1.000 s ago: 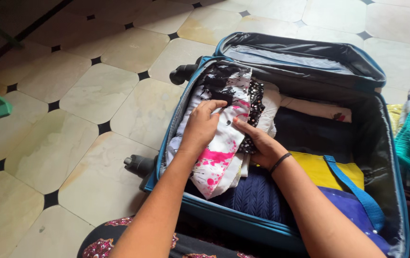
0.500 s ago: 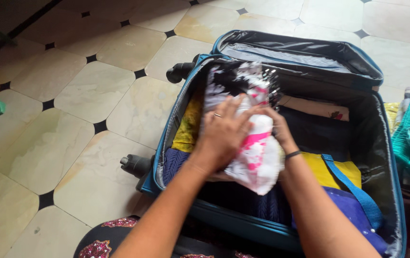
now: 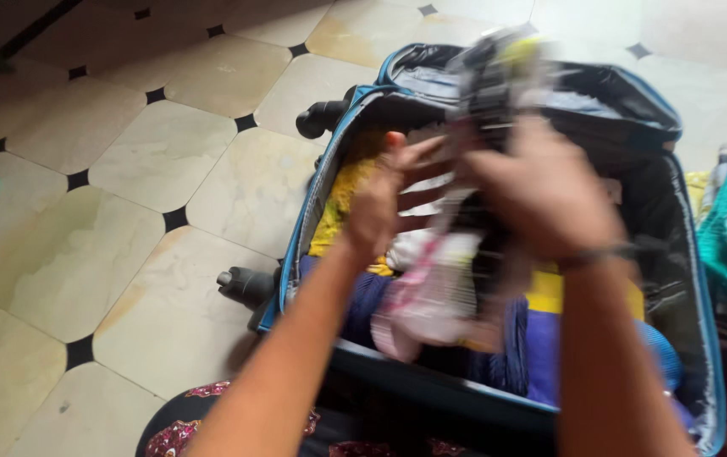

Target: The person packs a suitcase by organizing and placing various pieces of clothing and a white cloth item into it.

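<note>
Mid-lift, probably: left hand [image 3: 384,207] and right hand [image 3: 541,186] clamped on white-pink garment [image 3: 431,292] above open suitcase [image 3: 312,211] below; next needs steady carrying clear.

We see soft printed cloth, white and pink, in the garment [image 3: 431,292], a bit blurred. The suitcase [image 3: 329,178] looks like woven fabric with a slick, faintly shiny dark lining, and its wheels [image 3: 245,286] are matt black plastic. The floor tiles [image 3: 160,152] are smooth, glossy stone with a marbled look.
</note>
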